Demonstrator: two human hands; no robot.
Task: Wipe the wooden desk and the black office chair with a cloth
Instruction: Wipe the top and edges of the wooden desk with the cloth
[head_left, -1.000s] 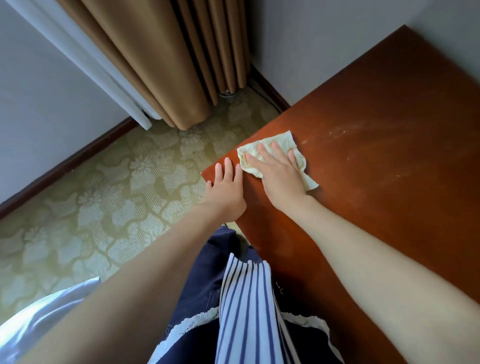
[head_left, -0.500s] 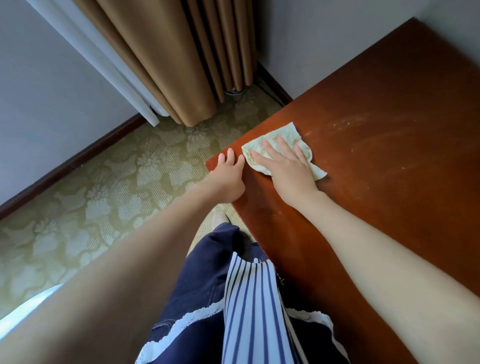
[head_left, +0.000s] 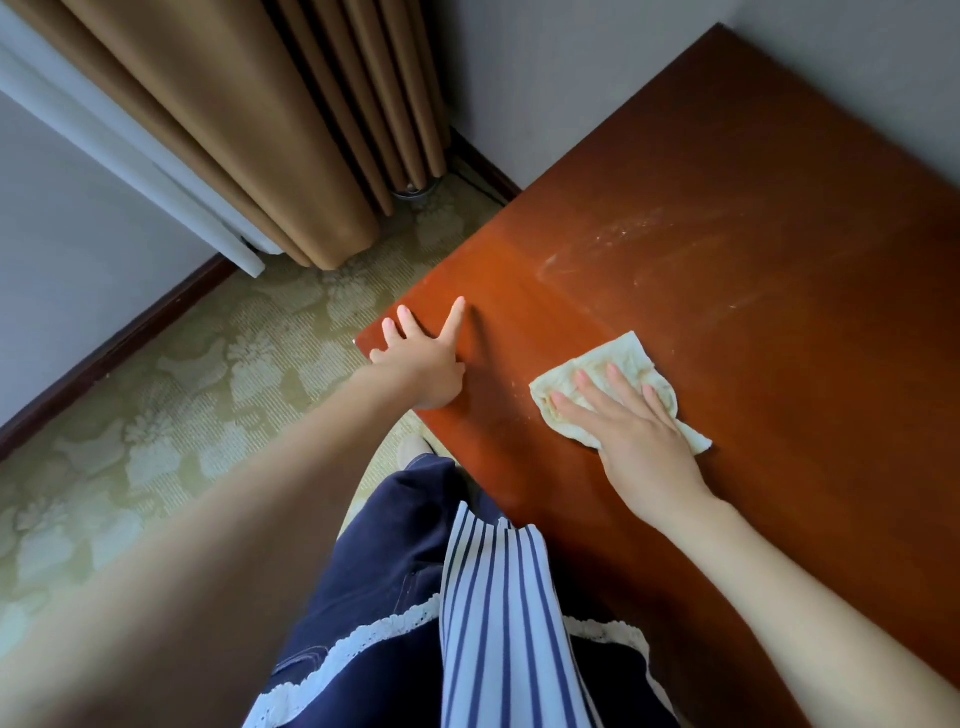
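At centre right of the frame, a crumpled pale-yellow cloth (head_left: 621, 364) lies on the reddish-brown wooden desk (head_left: 753, 234). It has slid right, away from the desk corner where it was half a second ago. The right hand (head_left: 641, 436) presses it with straight, spread fingers. The left hand (head_left: 428, 364) rests flat at that corner, fingers splayed, well apart from the cloth.

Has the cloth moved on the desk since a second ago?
Yes. The cloth under the right hand slid rightward, away from the left corner of the desk.
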